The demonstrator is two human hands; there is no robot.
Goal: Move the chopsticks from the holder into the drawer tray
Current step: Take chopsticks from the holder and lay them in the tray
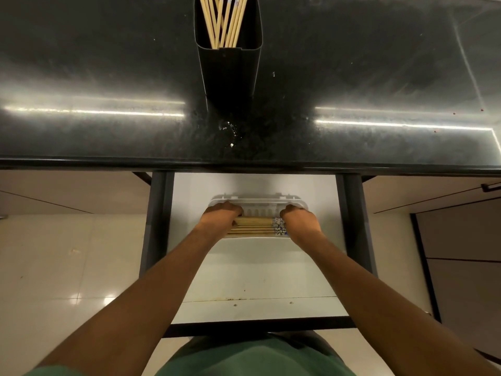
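Note:
A black holder (229,69) stands on the dark countertop, with several pale wooden chopsticks (223,20) sticking out of its top. Below, in the open white drawer, a white tray (257,203) holds several chopsticks (254,226) lying side by side, their patterned ends to the right. My left hand (219,217) is at the left ends of these chopsticks, fingers curled down over them. At the right, patterned ends is my right hand (299,219), fingers curled the same way. Both sets of fingertips are hidden inside the tray.
The countertop's front edge (244,165) overhangs the back of the drawer. The drawer's dark side rails (156,221) flank the white drawer floor (257,278). Pale floor tiles lie to the left, and a cabinet front with a handle (489,187) to the right.

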